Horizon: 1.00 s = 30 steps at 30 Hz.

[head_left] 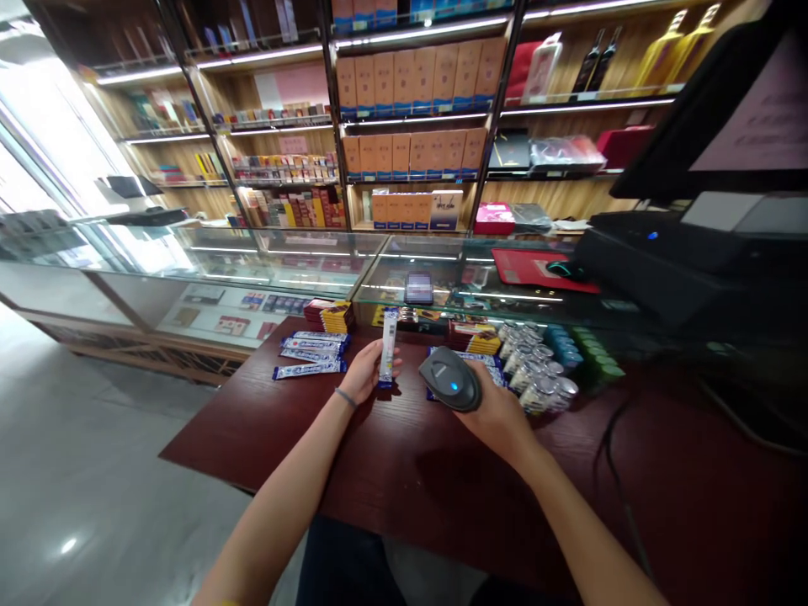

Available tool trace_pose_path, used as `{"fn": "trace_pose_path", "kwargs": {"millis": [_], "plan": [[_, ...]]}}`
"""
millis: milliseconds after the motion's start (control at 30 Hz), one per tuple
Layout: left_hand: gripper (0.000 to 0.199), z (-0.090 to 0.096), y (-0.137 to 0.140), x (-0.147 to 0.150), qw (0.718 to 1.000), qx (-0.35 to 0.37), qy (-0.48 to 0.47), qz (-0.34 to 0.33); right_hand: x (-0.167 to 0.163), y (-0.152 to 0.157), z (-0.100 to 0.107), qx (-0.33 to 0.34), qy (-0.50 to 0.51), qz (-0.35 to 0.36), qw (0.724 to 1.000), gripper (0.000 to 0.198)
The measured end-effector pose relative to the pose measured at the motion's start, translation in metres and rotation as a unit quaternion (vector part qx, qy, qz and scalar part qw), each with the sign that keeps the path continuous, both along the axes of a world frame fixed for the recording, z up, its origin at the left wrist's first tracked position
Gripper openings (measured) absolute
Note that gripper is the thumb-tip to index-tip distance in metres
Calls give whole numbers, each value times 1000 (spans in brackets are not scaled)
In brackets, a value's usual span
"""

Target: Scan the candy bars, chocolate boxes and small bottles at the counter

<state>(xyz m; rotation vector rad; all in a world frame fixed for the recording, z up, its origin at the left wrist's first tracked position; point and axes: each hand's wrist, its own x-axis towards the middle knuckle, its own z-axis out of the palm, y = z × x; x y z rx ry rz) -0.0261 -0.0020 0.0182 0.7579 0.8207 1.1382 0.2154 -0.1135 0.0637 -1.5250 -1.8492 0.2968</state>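
My left hand is closed on a slim blue-and-white packet, held upright with a barcode facing me. A black barcode scanner sits in the grip of my right hand, a blue light glowing on its top. The scanner's head points toward the packet, with a gap between them. Several similar packets lie in a loose pile on the dark red table, left of my left hand. More blue-and-white packets lie partly hidden behind the scanner and my right hand.
Rows of cans stand to the right, beside blue and green ones. Stacked yellow-and-brown boxes sit by the glass counter. A dark monitor and its base loom at right; a cable trails down the table.
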Motion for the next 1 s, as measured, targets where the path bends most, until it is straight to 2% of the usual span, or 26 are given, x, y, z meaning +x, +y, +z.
{"fn": "trace_pose_path", "kwargs": {"millis": [200, 467, 633, 767, 900, 967, 1000], "plan": [[28, -1, -1, -1, 999, -8, 34, 10, 3, 4, -12, 22, -101, 12, 995, 36], [26, -3, -2, -2, 1000, 2, -2, -4, 6, 2, -2, 2, -76, 25, 997, 44], [28, -2, -4, -1, 998, 31, -32, -32, 10, 1, 9, -18, -16, -62, 998, 39], [39, -5, -3, 3, 998, 50, -19, -24, 21, 4, 12, 7, 58, -124, 991, 43], [54, -4, 1, 12, 990, 124, 61, -14, 37, 7, 15, 53, 104, -131, 984, 39], [53, 0, 4, 21, 968, 192, 163, -10, 44, 9, 17, 79, 113, -136, 981, 38], [49, 2, 4, 26, 946, 233, 226, -7, 48, 9, 18, 88, 118, -144, 979, 39]]}}
